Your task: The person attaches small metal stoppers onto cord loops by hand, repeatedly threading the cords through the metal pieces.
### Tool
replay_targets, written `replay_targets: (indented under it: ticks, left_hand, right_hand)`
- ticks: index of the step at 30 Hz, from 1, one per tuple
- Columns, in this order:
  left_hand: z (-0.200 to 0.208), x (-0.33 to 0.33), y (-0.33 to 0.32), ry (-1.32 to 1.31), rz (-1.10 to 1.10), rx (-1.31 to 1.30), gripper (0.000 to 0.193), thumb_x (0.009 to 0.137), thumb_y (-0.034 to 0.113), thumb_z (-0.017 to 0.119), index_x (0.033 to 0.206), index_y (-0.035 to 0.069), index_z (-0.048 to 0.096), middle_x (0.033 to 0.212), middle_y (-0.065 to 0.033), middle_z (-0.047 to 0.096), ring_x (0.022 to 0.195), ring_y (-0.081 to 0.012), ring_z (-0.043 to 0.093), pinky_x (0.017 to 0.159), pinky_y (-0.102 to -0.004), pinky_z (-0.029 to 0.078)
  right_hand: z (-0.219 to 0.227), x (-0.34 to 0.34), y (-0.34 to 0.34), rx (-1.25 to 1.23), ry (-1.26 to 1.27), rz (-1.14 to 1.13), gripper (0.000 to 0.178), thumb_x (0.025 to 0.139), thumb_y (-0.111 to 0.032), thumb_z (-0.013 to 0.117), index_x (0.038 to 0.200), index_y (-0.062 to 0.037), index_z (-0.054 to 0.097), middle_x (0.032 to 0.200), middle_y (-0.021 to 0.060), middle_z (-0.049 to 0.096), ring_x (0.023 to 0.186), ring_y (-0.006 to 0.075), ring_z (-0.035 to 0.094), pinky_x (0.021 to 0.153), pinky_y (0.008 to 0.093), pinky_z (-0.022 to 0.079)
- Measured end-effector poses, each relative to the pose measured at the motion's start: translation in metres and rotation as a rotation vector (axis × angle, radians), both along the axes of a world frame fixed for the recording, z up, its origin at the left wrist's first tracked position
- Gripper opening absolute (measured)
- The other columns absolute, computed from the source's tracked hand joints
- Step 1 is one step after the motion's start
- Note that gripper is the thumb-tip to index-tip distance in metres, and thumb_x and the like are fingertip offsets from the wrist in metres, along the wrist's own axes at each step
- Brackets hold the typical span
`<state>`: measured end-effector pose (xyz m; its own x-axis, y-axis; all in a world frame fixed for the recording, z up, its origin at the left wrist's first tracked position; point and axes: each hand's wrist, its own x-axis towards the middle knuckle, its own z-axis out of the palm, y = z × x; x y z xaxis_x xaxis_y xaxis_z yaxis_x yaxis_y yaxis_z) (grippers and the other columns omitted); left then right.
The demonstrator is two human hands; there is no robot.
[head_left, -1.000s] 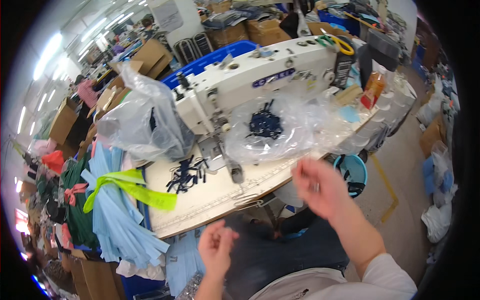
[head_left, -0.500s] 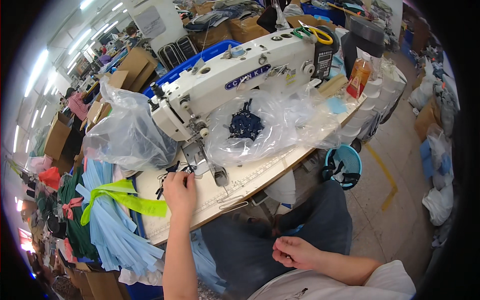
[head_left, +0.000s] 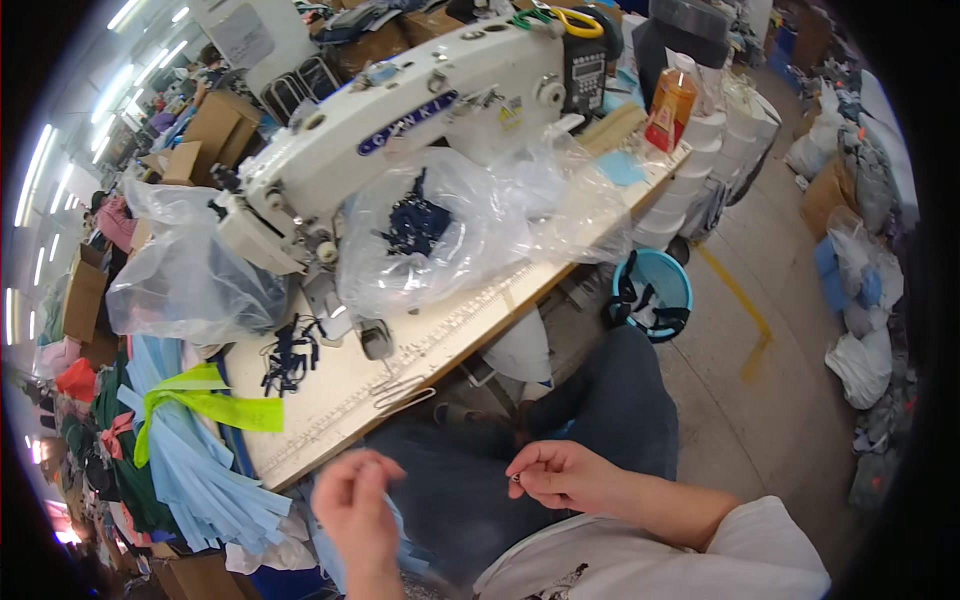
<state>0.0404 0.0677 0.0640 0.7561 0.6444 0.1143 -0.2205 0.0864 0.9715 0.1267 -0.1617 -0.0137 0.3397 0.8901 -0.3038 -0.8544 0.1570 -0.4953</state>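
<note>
My left hand (head_left: 358,505) hangs in front of the table edge above my lap, its fingers bent and smeared by motion. To its right, my right hand (head_left: 565,478) is closed in a pinch over my lap. A tiny dark, shiny bit shows at its fingertips, too small to name. On the table (head_left: 455,333), left of the needle area of a white sewing machine (head_left: 370,115), lies a small heap of dark strap-like pieces (head_left: 290,357). A clear plastic bag (head_left: 375,275) under the machine arm holds a bundle of navy pieces (head_left: 417,222).
Light-blue fabric strips (head_left: 200,450) and a neon-yellow strip (head_left: 220,405) drape over the table's left end. Another clear bag (head_left: 190,270) stands behind them. A bottle of orange liquid (head_left: 672,105) and scissors (head_left: 575,22) sit at the right. A turquoise basket (head_left: 665,275) stands on the floor.
My left hand has pulled back from the dark pieces on the table toward my lap. My right hand has lifted slightly. The view has shifted, so the table appears further left and higher.
</note>
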Motion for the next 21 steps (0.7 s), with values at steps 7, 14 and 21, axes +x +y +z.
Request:
replay_targets:
  ticks: [7,14,21]
  left_hand:
    - [-0.026,-0.033,-0.075,0.220,-0.306,-0.171,0.014,0.095,0.001,0.053,0.107,-0.001,0.061,0.098,-0.0091,0.058,0.074,-0.0139,0.057,0.069,-0.0255,0.049]
    - [-0.031,-0.042,-0.085,0.324,-0.232,0.153,0.018,0.094,0.008,0.057,0.109,-0.002,0.060,0.091,-0.0085,0.059,0.071,-0.0125,0.055,0.064,-0.0230,0.046]
    - [-0.018,-0.032,-0.081,0.344,-0.262,0.549,0.008,0.083,-0.004,0.064,0.089,-0.001,0.061,0.076,-0.0099,0.058,0.063,-0.0187,0.057,0.057,-0.0260,0.045]
  right_hand:
    - [0.022,0.003,-0.002,-0.111,-0.090,-0.011,0.018,0.091,-0.009,0.064,0.109,-0.0039,0.066,0.093,0.0053,0.069,0.056,0.0015,0.043,0.046,0.0179,0.031]
    - [0.013,-0.005,-0.004,-0.133,-0.420,-0.063,0.023,0.081,-0.006,0.075,0.103,-0.0053,0.069,0.088,0.0008,0.067,0.066,0.0033,0.053,0.056,0.0186,0.040]
    - [0.022,-0.004,-0.001,-0.138,-0.644,-0.107,0.022,0.080,-0.003,0.075,0.101,-0.0029,0.071,0.093,0.0044,0.066,0.076,0.0072,0.058,0.063,0.0205,0.044]
